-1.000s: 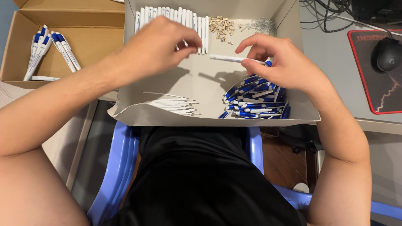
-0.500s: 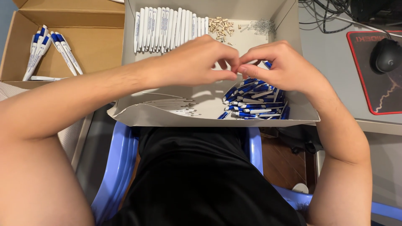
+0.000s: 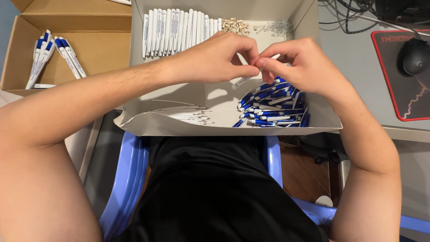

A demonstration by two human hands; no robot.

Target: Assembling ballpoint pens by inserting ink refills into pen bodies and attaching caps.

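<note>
My left hand [image 3: 219,58] and my right hand [image 3: 301,66] meet fingertip to fingertip over a shallow white cardboard box [image 3: 179,127]. Between them they pinch a white pen barrel [image 3: 242,81], whose lower end sticks out below the fingers. Under my right hand lies a heap of blue pen parts [image 3: 275,107]. A row of white pen barrels [image 3: 177,31] lines the box's far left. Thin ink refills [image 3: 188,114] lie at the near left. Small tan pieces [image 3: 235,25] and metal springs [image 3: 277,28] sit at the far side.
A brown cardboard box [image 3: 89,45] at the left holds a few finished blue-and-white pens [image 3: 53,56]. A black mouse [image 3: 414,56] rests on a red-edged mouse pad [image 3: 398,89] at the right, with cables behind. I sit on a blue plastic chair [image 3: 127,179].
My left hand came back from the row of white barrels at the far left to meet my right hand. Both hands now close together on the barrel.
</note>
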